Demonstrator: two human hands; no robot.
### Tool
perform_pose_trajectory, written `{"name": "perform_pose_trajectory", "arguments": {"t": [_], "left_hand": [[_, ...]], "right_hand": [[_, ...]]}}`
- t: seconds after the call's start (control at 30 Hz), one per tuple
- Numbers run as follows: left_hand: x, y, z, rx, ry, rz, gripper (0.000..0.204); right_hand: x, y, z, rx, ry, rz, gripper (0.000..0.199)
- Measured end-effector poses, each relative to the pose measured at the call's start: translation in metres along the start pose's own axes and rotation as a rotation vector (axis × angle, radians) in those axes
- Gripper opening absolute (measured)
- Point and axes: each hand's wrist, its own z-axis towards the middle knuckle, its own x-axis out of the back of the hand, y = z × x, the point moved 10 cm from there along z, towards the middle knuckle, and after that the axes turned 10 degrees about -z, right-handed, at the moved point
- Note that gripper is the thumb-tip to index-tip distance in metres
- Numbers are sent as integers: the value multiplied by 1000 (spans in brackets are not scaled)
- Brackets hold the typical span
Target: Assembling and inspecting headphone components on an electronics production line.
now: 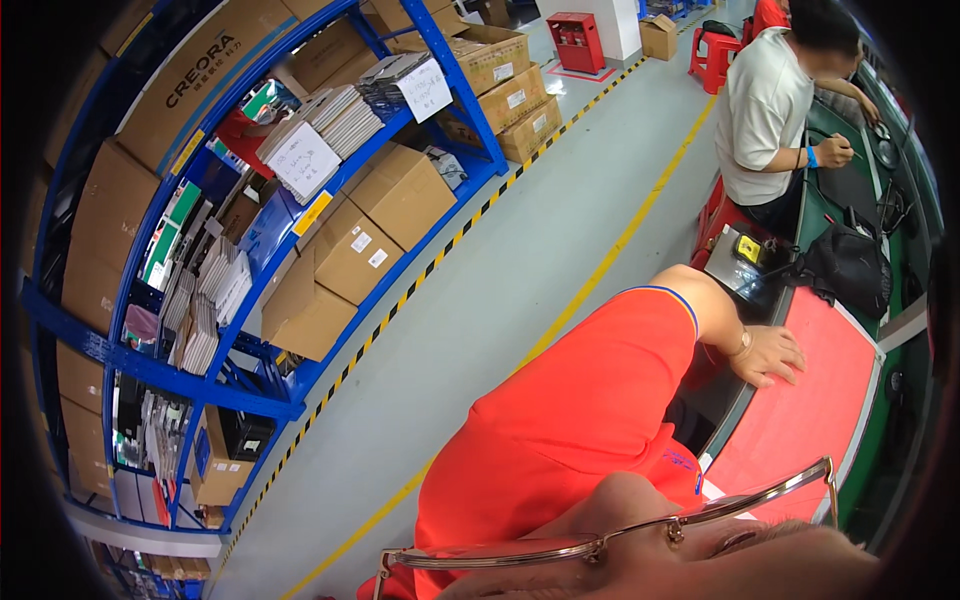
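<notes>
My left hand lies palm down on the red mat on the workbench, close to its left edge. Its fingers are loosely apart, and no object shows in or under them. A thin band circles the wrist, and the bare forearm comes out of my red sleeve. Just beyond the hand is a dark box with a silver top, bearing a small yellow-and-black item. A black bag sits past the mat's far edge. My right hand is out of the picture.
Further along the green bench, a person in a white shirt works with both hands. Red stools stand behind. Across the grey aisle, a blue rack holds cartons and stacked flat panels.
</notes>
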Motion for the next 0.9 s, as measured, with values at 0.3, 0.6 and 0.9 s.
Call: {"name": "perform_pose_trajectory", "arguments": {"t": [0.3, 0.6, 0.9], "left_hand": [[-2, 2, 0, 4, -41, -34, 46], [-13, -1, -1, 43, -213, 9, 52], [-12, 10, 7, -74, -314, 201, 47]], "right_hand": [[-2, 5, -10, -51, -134, 149, 36], [-35, 107, -25, -410, -426, -146, 45], [-39, 88, -21, -342, -430, -191, 44]]}}
